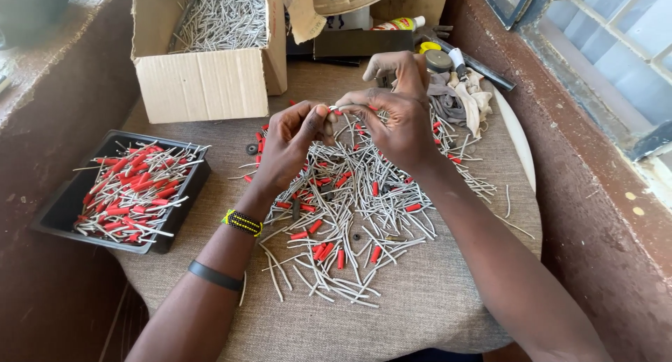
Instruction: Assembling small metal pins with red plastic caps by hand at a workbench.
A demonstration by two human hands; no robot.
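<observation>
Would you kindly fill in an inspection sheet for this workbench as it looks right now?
Surface: round table covered in brown cloth.
Job's things: heap of grey wire pieces and red sleeves; black tray of sleeved wires; cardboard box of bare wires.
Clutter: rags, glue bottle, dark tool.
Grippers: left hand and right hand together pinch one wire.
Cables: nothing seen.
Surroundings: reddish wall, window.
</observation>
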